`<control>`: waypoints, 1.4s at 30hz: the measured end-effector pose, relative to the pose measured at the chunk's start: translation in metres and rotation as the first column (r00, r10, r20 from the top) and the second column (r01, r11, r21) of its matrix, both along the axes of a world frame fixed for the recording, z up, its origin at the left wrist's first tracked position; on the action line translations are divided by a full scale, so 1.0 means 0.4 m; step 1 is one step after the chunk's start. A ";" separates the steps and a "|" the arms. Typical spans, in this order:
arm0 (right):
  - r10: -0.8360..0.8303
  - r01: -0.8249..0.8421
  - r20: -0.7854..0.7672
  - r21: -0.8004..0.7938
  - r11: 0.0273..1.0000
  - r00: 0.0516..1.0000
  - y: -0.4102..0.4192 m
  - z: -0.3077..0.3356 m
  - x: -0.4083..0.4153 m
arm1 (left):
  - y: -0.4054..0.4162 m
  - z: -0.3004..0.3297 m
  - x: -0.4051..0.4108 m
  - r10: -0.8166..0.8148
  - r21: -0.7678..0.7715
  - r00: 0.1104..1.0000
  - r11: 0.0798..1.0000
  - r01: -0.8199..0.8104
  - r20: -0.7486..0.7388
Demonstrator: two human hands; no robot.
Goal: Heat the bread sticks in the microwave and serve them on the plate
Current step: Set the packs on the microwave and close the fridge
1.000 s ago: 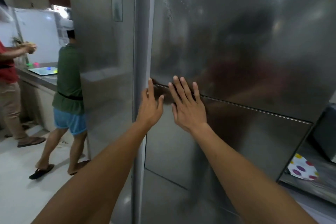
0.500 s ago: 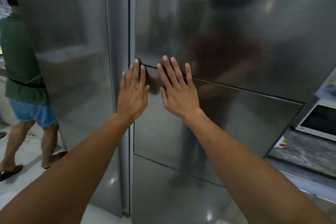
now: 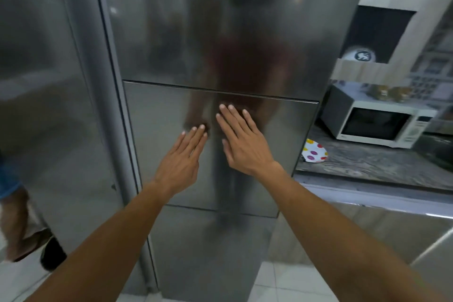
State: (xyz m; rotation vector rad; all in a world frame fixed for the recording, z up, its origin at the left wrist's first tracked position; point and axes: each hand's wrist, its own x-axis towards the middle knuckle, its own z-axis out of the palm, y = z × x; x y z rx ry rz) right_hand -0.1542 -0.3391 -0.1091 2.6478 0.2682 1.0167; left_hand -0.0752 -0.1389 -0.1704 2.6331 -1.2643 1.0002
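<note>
- Microwave (image 3: pixel 375 121) at right of frame: white, door closed, window dark; contents cannot be told.
- Plate (image 3: pixel 314 152), right of centre: spotted in red, yellow and purple, lying on the grey counter (image 3: pixel 382 167) just before the microwave, partly hidden by the fridge edge.
- Your left hand (image 3: pixel 182 159) and right hand (image 3: pixel 242 141), centre frame: fingers straight, palms flat against the steel fridge door (image 3: pixel 171 110), gripping nothing.
</note>
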 end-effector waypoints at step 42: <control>-0.773 0.723 -0.143 0.491 0.486 0.618 -1.266 -0.028 -0.335 | -1.570 0.064 -0.092 -0.487 -0.041 0.783 0.857 0.513 -0.386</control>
